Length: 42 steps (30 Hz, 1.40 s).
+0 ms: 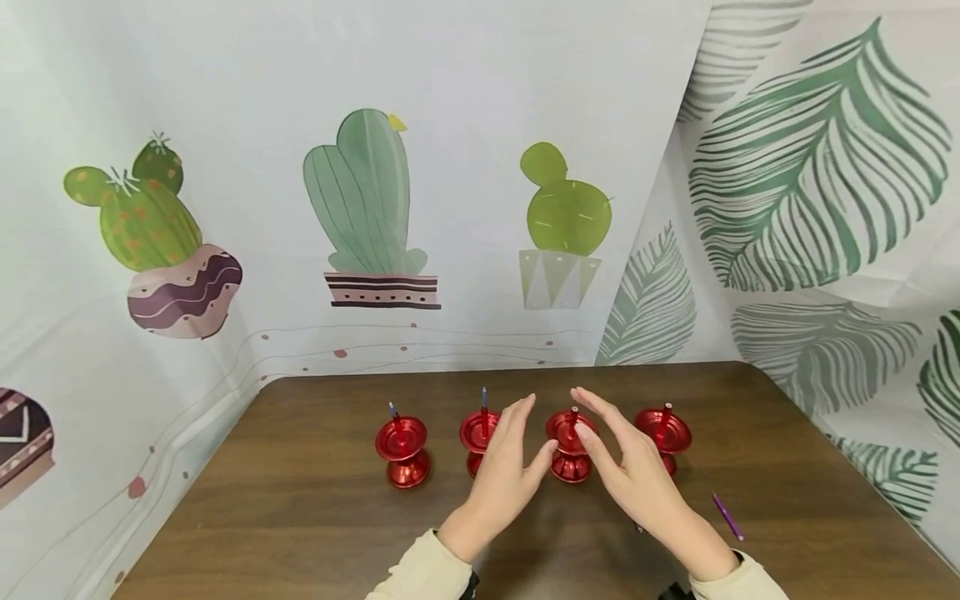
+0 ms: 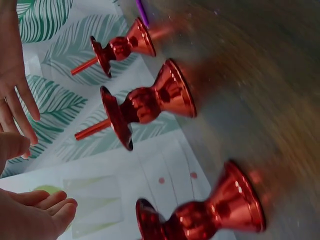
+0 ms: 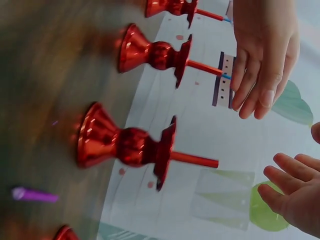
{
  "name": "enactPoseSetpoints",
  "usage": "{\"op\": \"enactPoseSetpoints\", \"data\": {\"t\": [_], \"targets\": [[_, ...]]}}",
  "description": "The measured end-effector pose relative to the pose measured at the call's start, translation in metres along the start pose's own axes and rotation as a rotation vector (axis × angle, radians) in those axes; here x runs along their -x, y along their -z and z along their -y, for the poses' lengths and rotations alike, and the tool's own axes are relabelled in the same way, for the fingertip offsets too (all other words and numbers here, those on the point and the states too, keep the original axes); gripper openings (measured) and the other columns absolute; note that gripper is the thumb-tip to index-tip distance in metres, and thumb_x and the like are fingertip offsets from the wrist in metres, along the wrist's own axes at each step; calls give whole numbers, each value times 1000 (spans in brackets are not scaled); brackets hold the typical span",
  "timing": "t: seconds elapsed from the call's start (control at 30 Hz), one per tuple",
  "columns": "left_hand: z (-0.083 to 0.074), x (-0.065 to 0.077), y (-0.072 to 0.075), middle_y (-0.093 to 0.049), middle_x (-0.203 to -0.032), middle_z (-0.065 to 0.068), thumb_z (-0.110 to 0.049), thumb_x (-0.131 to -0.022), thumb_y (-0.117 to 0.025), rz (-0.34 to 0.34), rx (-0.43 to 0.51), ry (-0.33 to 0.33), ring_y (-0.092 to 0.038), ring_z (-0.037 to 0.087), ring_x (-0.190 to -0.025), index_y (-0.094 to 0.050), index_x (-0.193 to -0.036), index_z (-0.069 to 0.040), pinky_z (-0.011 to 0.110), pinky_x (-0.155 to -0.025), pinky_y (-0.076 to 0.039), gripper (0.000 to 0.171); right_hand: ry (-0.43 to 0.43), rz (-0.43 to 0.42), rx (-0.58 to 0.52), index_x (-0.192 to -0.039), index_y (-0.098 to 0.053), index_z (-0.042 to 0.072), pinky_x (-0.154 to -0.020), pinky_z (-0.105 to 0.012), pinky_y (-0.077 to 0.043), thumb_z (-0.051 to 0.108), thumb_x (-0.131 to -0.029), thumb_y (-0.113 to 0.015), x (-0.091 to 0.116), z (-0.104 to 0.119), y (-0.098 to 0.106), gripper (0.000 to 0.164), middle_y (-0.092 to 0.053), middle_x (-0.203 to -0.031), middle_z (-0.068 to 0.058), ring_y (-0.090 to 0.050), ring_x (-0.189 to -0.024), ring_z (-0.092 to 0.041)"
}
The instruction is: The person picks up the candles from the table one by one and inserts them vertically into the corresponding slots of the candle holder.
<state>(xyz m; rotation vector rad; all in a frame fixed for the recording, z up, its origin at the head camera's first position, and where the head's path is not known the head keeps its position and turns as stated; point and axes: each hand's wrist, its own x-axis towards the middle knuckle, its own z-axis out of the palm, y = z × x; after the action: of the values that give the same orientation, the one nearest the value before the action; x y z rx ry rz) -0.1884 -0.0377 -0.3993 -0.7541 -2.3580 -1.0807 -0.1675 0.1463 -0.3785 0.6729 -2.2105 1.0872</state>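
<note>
A row of red metallic candle holders stands upright on the table, each with a thin red tube rising from its dish. Thin blue sticks show in the tubes of the far-left holder (image 1: 408,473) and the second holder (image 1: 472,433). The third holder (image 1: 572,468) and far-right holder (image 1: 679,433) have bare tubes. My left hand (image 1: 504,471) is raised in front of the second holder, partly hiding it. My right hand (image 1: 636,471) hovers between the third and far-right holders. Palms face each other, fingers extended, and neither hand holds anything.
On the brown wooden table (image 1: 315,533), a thin purple stick (image 1: 727,517) lies right of my right forearm. A small dark object (image 1: 638,527) is mostly hidden by that forearm. Behind the table hangs a white cloth (image 1: 472,67) printed with cacti and leaves.
</note>
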Motion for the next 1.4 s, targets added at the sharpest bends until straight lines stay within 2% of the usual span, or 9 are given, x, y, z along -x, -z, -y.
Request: {"op": "enactPoseSetpoints", "data": {"t": [0.47, 0.63, 0.7, 0.8, 1.07, 1.13, 1.17, 1.3, 1.4], "targets": [[2, -13, -28, -40, -144, 19, -23, -93, -65, 166, 79, 165, -45, 30, -130, -33, -144, 4, 43, -103, -41, 66, -49, 35, 130, -140, -49, 16, -96, -5, -32, 5, -91, -64, 29, -18, 20, 52, -57, -135, -2, -55, -120, -19], [5, -13, -36, -40, -144, 21, -22, -92, -66, 191, 90, 193, -47, 31, -128, -34, -143, 7, 43, -103, -42, 67, -96, 74, 157, -139, -50, 15, -93, -34, -49, 10, -93, -63, 38, -22, 24, 49, -57, -135, -5, -58, -117, -26], [6, -14, -38, -40, -143, 21, -22, -91, -67, 197, 97, 201, -48, 32, -128, -34, -143, 8, 43, -102, -42, 68, -105, 84, 158, -138, -50, 12, -88, -49, -50, 10, -93, -63, 42, -23, 24, 47, -57, -134, -8, -59, -115, -30], [8, -15, -41, -40, -144, 22, -22, -91, -67, 210, 100, 216, -48, 32, -127, -33, -143, 9, 43, -102, -43, 69, -122, 105, 145, -138, -50, 8, -86, -55, -48, 11, -93, -62, 47, -27, 23, 46, -57, -134, -13, -59, -114, -35], [14, -17, -47, -39, -144, 23, -24, -89, -70, 238, 93, 252, -48, 33, -127, -33, -143, 8, 44, -102, -43, 73, -175, 204, 166, -137, -48, 1, -84, -54, -50, 15, -93, -64, 59, -40, 18, 49, -57, -130, -21, -61, -109, -38], [14, -17, -48, -40, -143, 23, -25, -89, -70, 247, 93, 258, -49, 33, -127, -33, -143, 8, 44, -101, -43, 74, -193, 235, 180, -138, -46, 1, -82, -48, -53, 15, -92, -65, 61, -41, 17, 51, -61, -124, -18, -68, -93, -28], [15, -18, -48, -40, -143, 23, -25, -88, -71, 252, 93, 260, -49, 33, -126, -33, -143, 8, 44, -101, -43, 74, -198, 248, 192, -138, -46, 0, -83, -48, -53, 16, -92, -65, 61, -42, 17, 52, -60, -124, -18, -67, -93, -25], [15, -19, -50, -41, -142, 23, -24, -88, -71, 265, 95, 272, -50, 33, -125, -33, -143, 9, 43, -100, -45, 75, -220, 306, 220, -138, -45, -3, -89, -50, -50, 17, -92, -66, 62, -46, 17, 55, -57, -126, -22, -65, -101, -30], [16, -21, -51, -42, -140, 23, -23, -88, -71, 269, 93, 282, -50, 33, -124, -34, -142, 9, 43, -100, -44, 74, -219, 349, 252, -136, -46, -6, -94, -58, -43, 20, -91, -67, 62, -49, 18, 56, -51, -134, -28, -50, -122, -44]]}}
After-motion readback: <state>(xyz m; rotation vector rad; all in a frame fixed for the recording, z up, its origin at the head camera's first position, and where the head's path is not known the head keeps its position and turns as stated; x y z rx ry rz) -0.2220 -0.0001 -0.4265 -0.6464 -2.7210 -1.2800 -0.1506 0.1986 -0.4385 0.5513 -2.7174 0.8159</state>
